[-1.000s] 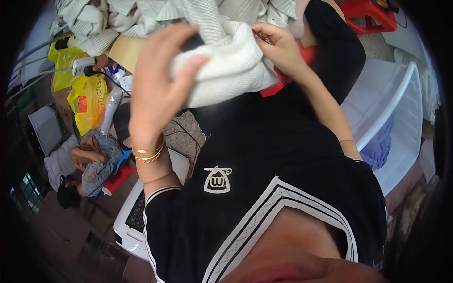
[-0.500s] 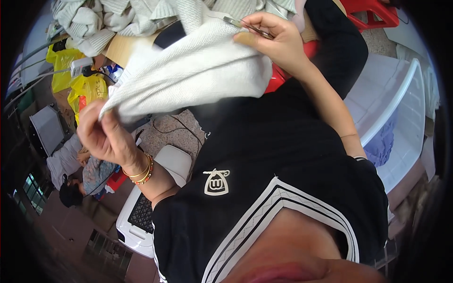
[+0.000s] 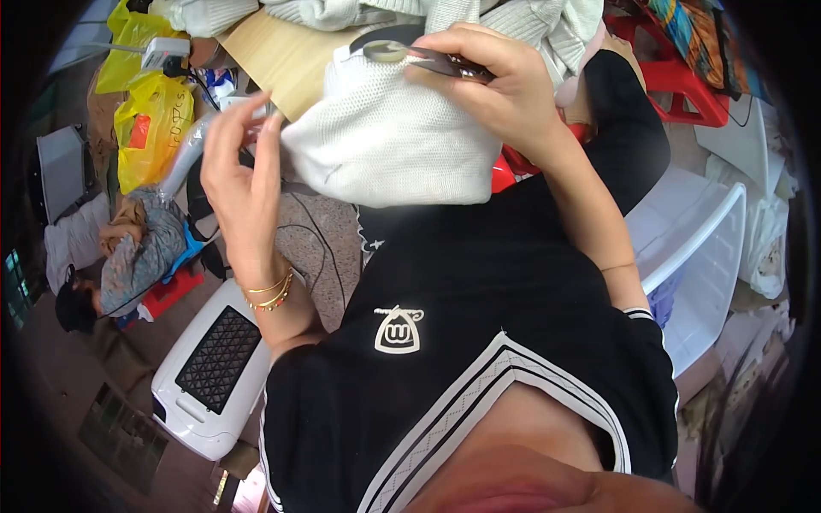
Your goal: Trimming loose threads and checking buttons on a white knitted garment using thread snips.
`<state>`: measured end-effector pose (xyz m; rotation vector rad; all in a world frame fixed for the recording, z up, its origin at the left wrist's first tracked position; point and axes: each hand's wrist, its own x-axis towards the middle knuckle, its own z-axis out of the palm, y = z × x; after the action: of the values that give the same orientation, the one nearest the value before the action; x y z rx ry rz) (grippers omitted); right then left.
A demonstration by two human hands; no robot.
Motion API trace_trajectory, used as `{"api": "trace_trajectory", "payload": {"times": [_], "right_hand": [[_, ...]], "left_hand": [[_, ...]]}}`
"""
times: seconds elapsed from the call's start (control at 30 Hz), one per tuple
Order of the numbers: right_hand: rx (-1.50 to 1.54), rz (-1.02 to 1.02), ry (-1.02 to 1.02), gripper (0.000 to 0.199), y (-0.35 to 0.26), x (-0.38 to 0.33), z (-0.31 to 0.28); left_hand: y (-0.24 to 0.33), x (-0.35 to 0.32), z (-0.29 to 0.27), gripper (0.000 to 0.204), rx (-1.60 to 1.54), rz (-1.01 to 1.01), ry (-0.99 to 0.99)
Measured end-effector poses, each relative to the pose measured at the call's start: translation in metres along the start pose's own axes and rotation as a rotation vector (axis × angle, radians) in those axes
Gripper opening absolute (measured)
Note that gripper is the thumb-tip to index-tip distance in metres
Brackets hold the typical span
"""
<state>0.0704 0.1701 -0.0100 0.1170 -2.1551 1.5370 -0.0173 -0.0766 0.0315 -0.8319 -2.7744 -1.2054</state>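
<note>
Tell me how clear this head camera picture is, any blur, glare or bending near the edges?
Head view: strong fisheye bending with a black rim at the corners; the white knit garment is brightly lit and slightly washed out; the left hand shows slight motion blur at the fingertips; the right hand, holding a small dark tool, is fairly sharp.

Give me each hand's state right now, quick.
Left hand: open, fingers loosely curled, beside the white knit cloth.
Right hand: closed on a dark slim tool against the cloth.
</note>
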Motion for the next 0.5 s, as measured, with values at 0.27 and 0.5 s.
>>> {"api": "trace_trajectory", "payload": {"times": [0.27,0.5], "right_hand": [[-0.022,0.006,-0.036,0.021,-0.003,0.003,-0.001],[0.044,0.163,-0.074,0.020,-0.007,0.005,-0.003]], "left_hand": [[0.037,0.034,0.025,0.023,-0.246,0.243,-0.239],[0.035,0.024,0.030,0.023,-0.318,0.236,-0.147]]}}
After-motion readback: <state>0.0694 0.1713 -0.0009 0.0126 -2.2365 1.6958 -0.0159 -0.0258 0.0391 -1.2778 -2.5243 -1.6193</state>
